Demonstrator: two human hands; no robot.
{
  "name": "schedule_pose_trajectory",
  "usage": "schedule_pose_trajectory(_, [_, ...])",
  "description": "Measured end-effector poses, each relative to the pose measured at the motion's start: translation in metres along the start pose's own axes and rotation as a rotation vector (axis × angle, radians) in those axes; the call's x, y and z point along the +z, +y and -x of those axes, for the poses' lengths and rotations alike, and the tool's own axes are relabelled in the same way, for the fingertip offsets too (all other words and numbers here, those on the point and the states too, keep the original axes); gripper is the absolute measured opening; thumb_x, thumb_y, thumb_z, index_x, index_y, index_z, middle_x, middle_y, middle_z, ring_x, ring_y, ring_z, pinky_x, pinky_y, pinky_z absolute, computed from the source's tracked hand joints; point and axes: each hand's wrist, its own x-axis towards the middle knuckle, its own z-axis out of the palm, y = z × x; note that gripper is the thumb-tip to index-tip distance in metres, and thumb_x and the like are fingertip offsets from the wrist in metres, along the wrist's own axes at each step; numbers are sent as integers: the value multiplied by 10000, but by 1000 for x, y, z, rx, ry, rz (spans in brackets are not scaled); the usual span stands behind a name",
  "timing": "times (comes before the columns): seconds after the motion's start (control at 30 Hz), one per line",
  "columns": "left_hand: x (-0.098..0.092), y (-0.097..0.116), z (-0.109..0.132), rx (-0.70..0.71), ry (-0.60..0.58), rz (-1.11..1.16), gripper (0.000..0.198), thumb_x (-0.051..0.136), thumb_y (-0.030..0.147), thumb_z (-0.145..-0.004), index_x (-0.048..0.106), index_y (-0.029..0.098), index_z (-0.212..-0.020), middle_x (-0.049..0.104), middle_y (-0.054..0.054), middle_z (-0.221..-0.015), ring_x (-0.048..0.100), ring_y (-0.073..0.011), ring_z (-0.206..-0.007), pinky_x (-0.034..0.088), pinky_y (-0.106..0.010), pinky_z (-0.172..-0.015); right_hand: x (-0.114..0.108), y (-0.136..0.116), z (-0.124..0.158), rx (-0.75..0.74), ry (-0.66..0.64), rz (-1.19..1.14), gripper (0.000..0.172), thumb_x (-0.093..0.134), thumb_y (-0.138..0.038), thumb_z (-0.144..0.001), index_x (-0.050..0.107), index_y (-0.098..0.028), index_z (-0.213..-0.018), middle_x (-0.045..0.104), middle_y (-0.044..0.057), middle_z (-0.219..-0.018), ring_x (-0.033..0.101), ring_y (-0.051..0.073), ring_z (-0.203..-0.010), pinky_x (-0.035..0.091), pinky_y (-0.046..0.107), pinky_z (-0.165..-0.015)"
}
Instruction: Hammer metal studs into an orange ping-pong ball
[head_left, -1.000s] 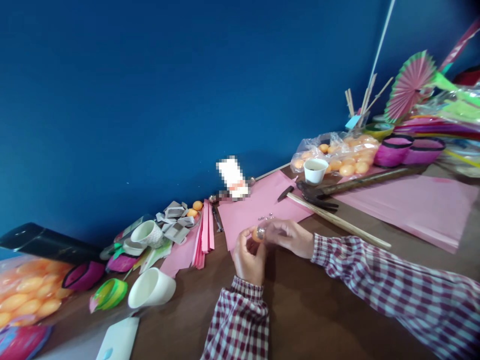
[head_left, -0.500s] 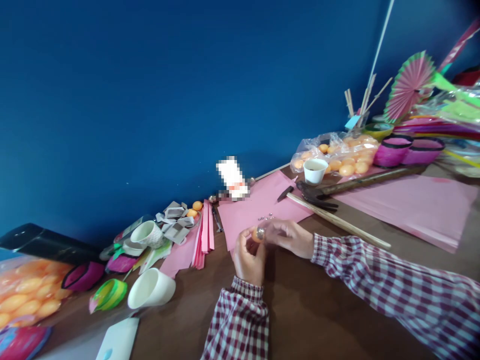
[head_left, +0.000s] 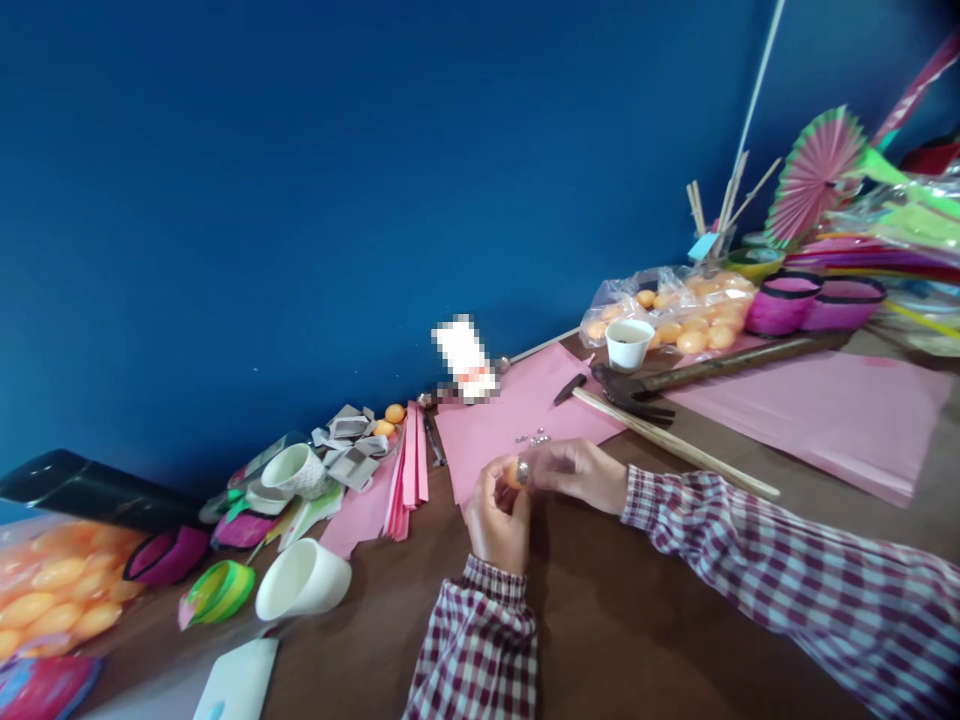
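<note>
My left hand (head_left: 500, 520) is closed around a small orange ball (head_left: 513, 471), which it holds above the near edge of a pink paper sheet (head_left: 480, 440). A shiny silvery patch shows on the ball's right side. From the right, my right hand (head_left: 581, 475) reaches in with bent fingers drawn together at that patch. Its fingertips are slightly blurred, and whatever they pinch is too small to make out. Just beyond both hands, several tiny silvery pieces (head_left: 538, 437) lie on the pink paper.
A hammer (head_left: 660, 425) and a larger claw-headed tool (head_left: 720, 370) lie to the right. Behind them stand a small white cup (head_left: 629, 344) and a bag of orange balls (head_left: 697, 310). On the left are a white cup (head_left: 304, 580), folded pink strips (head_left: 409, 470) and another ball bag (head_left: 60, 580).
The fingers of my right hand have shifted slightly at the ball. My left hand keeps its hold, and the ball has turned or moved only a little.
</note>
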Motion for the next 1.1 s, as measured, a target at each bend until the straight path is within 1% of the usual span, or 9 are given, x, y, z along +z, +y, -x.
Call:
schedule_pose_trajectory(0.17, [-1, -1, 0, -10, -13, 1, 317, 617, 197, -649, 524, 137, -946, 606, -107, -962, 595, -193, -883, 495, -334, -763, 1, -1, 1, 3, 23, 7, 228, 616, -361, -658, 566, -139, -650, 641, 57, -865, 587, 159, -769, 463, 315, -720])
schedule_pose_trajectory(0.3, [-1, -4, -1, -22, -25, 3, 320, 618, 177, -642, 524, 131, -945, 613, -107, -944, 603, -190, -863, 498, -329, -755, 2, -2, 1, -4, 21, -4, 228, 619, -362, -657, 566, -141, -658, 644, 52, -808, 595, 149, -726, 478, 309, -697])
schedule_pose_trajectory(0.4, [-1, -6, -1, -41, -16, -10, 330, 623, 172, -634, 522, 131, -945, 615, -102, -938, 610, -188, -848, 502, -324, -746, 2, 0, 1, 8, 13, -64, 237, 630, -330, -655, 572, -136, -778, 647, 56, -838, 607, 165, -771, 483, 328, -728])
schedule_pose_trajectory(0.47, [-1, -7, -1, -52, -13, -26, 335, 623, 170, -633, 519, 130, -948, 615, -103, -941, 612, -188, -843, 502, -327, -745, 3, 1, 1, 22, 4, -108, 307, 638, -298, -652, 564, -135, -902, 646, 65, -892, 603, 183, -845, 473, 352, -782])
schedule_pose_trajectory(0.53, [-2, -7, -1, -57, -18, -34, 330, 617, 161, -635, 519, 128, -949, 615, -105, -944, 612, -189, -844, 501, -331, -749, 3, 2, 1, 40, 10, -113, 360, 642, -277, -648, 562, -135, -969, 644, 74, -937, 590, 200, -904, 456, 372, -829])
schedule_pose_trajectory(0.7, [-2, -7, -1, -52, -17, -41, 332, 617, 156, -633, 533, 124, -952, 617, -110, -954, 608, -195, -860, 497, -337, -763, 4, 0, 2, 76, 29, -82, 366, 643, -287, -641, 601, -148, -977, 653, 68, -949, 582, 227, -930, 451, 394, -852])
schedule_pose_trajectory(0.9, [-3, -13, 0, -23, -19, -83, 322, 600, 164, -651, 541, 131, -966, 616, -104, -968, 602, -193, -875, 491, -335, -782, 5, -2, 2, 100, 63, -66, 384, 659, -319, -616, 625, -140, -953, 653, 78, -953, 589, 242, -914, 463, 407, -831])
schedule_pose_trajectory(1.1, [-5, -17, 1, 5, -27, -165, 327, 582, 169, -669, 542, 144, -993, 616, -91, -976, 600, -185, -878, 491, -312, -783, 5, -2, 2, 93, 43, -89, 378, 652, -327, -623, 628, -131, -945, 659, 77, -935, 597, 235, -894, 464, 394, -828])
